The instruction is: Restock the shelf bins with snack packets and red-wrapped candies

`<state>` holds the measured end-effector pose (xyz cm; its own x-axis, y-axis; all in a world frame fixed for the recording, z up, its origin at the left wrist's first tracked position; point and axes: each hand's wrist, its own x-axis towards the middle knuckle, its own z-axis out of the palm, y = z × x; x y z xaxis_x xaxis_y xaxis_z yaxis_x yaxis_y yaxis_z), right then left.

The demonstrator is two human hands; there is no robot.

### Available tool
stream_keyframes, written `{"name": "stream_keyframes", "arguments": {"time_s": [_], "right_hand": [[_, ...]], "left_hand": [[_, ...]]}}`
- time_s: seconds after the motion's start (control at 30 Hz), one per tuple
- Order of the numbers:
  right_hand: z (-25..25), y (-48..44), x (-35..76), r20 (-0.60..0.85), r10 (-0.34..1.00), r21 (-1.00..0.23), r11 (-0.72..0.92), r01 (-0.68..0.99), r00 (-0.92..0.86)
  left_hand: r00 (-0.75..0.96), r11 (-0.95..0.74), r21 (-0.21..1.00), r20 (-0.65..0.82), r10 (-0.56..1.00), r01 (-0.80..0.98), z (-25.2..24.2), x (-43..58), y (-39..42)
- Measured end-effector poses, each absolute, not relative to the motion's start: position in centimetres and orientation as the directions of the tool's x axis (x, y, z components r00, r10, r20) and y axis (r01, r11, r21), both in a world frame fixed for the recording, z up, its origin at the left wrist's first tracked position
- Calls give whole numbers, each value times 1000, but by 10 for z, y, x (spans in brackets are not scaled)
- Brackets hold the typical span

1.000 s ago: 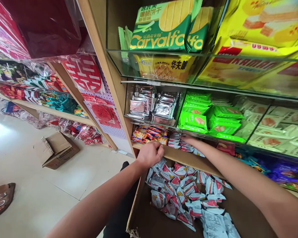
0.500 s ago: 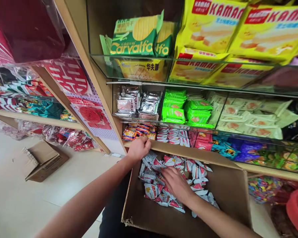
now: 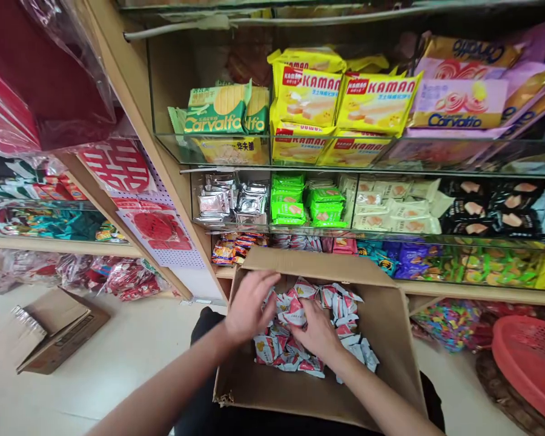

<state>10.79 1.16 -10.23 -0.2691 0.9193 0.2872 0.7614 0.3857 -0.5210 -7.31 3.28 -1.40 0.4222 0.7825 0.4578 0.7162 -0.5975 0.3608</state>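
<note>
A cardboard box (image 3: pixel 372 381) rests on my lap, its back flap raised against the shelf front. Inside lie several small white-and-red snack packets (image 3: pixel 311 365), loosely heaped. My right hand (image 3: pixel 320 336) is in the box, its thumb and fingers closed round one of these snack packets (image 3: pixel 294 313). Over the box's left side hovers my left hand (image 3: pixel 252 307), fingers stretched and thumb apart, with nothing visible in it. Its fingers reach towards the packets, and it covers part of the left wall.
Glass-fronted shelves hold yellow wafer packs (image 3: pixel 372 103), green packets (image 3: pixel 288 203) and orange packets (image 3: pixel 229 249). Another cardboard box (image 3: pixel 68 339) stands on the floor at left. To the right is a red plastic basket (image 3: pixel 531 357). A wooden post (image 3: pixel 163 148) divides the shelving.
My left hand has come off the shelf edge and moved down over the box, its fingers opening. My right hand has closed on a packet. The box flap stands higher, and the view has shifted.
</note>
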Motion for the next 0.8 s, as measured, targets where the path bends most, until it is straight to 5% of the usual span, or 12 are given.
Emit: {"name": "stream_keyframes", "arguments": {"time_s": [0.17,0.3,0.4,0.5,0.67,0.8], "right_hand": [[-57,-19,116,330,913,-656,405,637,-240],[-49,-24,117,257,964,-894,263,364,-65],[-49,-26,109,188,981,-979,191,-66,53],[-46,-23,100,87,976,-932,150,-330,199],[-48,-11,100,-86,906,-971,17,-240,415],[-53,-8,106,-12,896,-994,38,-103,444]], "left_hand": [[381,-345,718,120,917,605,-33,-33,-6],[262,-112,961,43,964,254,-30,-11,-4],[213,-29,1000,29,977,-3,-19,0,-3],[142,-92,996,91,986,7,-11,6,-4],[140,-161,975,139,980,155,-13,6,-3],[109,-134,927,102,989,351,-15,0,2]]}}
